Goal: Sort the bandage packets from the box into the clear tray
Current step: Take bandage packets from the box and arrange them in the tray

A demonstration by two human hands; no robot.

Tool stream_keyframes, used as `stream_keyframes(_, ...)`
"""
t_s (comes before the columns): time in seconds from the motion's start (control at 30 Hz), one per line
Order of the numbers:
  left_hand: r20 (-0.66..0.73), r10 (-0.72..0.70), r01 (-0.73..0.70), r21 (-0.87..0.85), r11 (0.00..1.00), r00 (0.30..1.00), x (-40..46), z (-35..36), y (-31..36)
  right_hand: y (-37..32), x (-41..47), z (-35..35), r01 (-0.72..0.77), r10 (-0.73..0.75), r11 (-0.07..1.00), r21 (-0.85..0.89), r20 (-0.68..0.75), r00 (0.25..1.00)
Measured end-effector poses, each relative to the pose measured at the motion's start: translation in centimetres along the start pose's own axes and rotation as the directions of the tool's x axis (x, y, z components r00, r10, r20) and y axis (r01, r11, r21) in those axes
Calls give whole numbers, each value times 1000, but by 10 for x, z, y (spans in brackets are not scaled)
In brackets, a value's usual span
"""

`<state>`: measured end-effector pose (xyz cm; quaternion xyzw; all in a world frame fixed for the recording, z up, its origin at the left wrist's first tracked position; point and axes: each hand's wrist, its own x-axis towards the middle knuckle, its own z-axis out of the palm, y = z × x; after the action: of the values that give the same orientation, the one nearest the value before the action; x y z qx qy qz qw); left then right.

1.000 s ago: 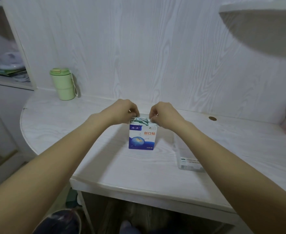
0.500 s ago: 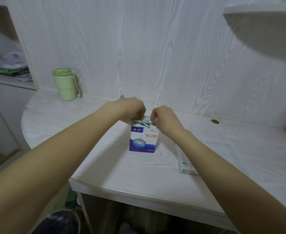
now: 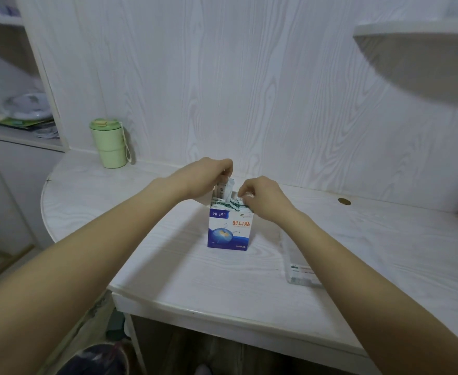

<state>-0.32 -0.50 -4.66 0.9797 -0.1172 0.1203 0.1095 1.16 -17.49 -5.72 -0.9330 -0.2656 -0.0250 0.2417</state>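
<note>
At the box's (image 3: 229, 227) open mouth, the left hand (image 3: 208, 175) pinches a bandage packet (image 3: 225, 191) standing upright; the right hand's (image 3: 260, 196) fingers (image 3: 245, 192) curl on packets at the rim. On the worktop (image 3: 168, 266), the clear tray (image 3: 298, 266) lies at four o'clock, nearer the right arm.

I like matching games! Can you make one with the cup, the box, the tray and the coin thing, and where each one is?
Things:
1 green cup
2 bandage box
3 clear tray
4 round brown disc

Places:
A under the right forearm
B between both hands
C far left, near the wall
D right of the box, near the wall

Pairs: 1-C, 2-B, 3-A, 4-D
</note>
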Motion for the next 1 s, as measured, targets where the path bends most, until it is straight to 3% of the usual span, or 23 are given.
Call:
stream_keyframes(0.17, -177, -53, 19, -187, 982, 983, -3, -8, 7, -13, -9, -11, 41, -43, 939, 342, -3, 999)
stream_keyframes(0.33, -271, -57, -47, -364, 930, 961, -10, -28, 29, -22, -6, -10, 0, 78, 810, 586, -107, 991)
stream_keyframes(0.4, -273, -135, -25, -514, 858, 953, -11, -28, 34, -20, -9, -12, 14, 106, 763, 646, -147, 983)
stream_keyframes(0.5, -27, -273, 145, -794, 591, 962, -16, -21, 46, -16, -18, -19, 14, 147, 623, 782, -134, 980)
stream_keyframes(0.6, 239, -179, 279, -928, 247, 954, -23, -12, 67, -12, -30, -27, 7, 190, 518, 856, -123, 974)
stream_keyframes(0.67, 299, -147, 308, -951, 41, 943, -27, -8, 82, -8, -39, -31, -4, 227, 479, 878, -119, 966)
stream_keyframes(0.7, 307, -143, 310, -951, -2, 941, -28, -6, 88, -6, -45, -32, -6, 235, 478, 879, -122, 964)
stream_keyframes(0.8, 305, -132, 303, -952, -37, 943, -30, -1, 99, 5, -56, -30, 19, 245, 552, 833, -184, 952)
stream_keyframes(1.0, 241, -166, 252, -966, 49, 956, -40, 18, 114, 22, -78, -33, -21, 255, 572, 820, -153, 955)
